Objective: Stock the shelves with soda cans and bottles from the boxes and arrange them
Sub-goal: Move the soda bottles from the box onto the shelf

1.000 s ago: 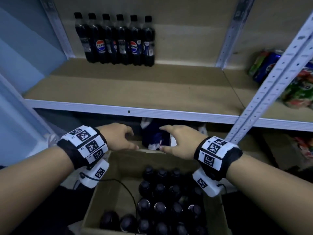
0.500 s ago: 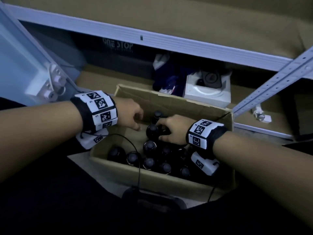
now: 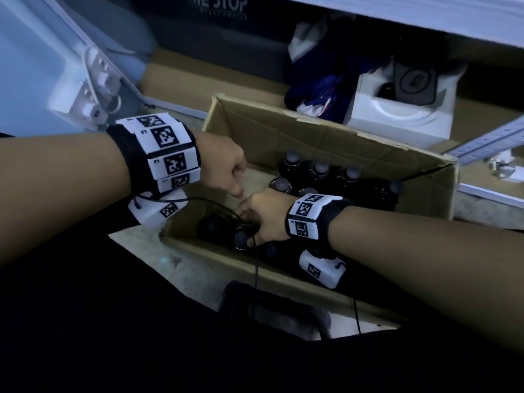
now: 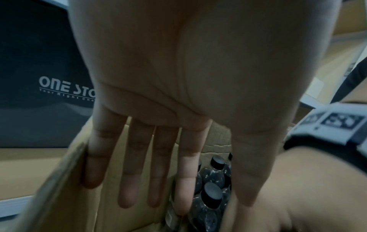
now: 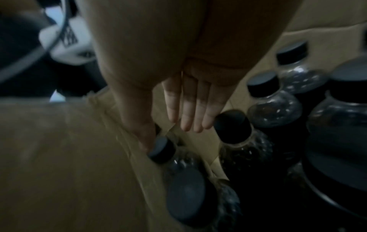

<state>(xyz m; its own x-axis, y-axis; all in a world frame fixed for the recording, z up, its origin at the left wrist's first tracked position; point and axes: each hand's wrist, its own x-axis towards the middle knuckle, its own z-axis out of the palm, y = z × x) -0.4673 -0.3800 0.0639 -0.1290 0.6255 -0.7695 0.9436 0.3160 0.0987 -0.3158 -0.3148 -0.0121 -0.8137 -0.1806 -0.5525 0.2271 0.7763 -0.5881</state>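
Observation:
An open cardboard box [image 3: 326, 143] on the floor holds several dark soda bottles [image 3: 321, 168] with black caps, all upright. My left hand [image 3: 226, 168] hangs over the box's left end; in the left wrist view its fingers [image 4: 137, 172] are straight and point down along the inner wall, holding nothing. My right hand [image 3: 263, 219] reaches down among the near-left bottles. In the right wrist view its fingers [image 5: 188, 113] are straight, between two capped bottles, with the thumb against one cap [image 5: 160, 149] and the fingertips beside another cap [image 5: 232, 125].
Behind the box, under the lowest shelf, sit a white carton with a black device [image 3: 402, 109], a blue-and-white bag [image 3: 320, 89] and a dark "ONE STOP" panel [image 3: 215, 7]. A slanted metal shelf post [image 3: 487, 140] runs at the right. A black cable [image 3: 255, 259] crosses the box's near wall.
The view dropped from the shelf with standing bottles down to the box. Both hands went from the box's far rim down inside it; the right hand shifted to the near-left bottles.

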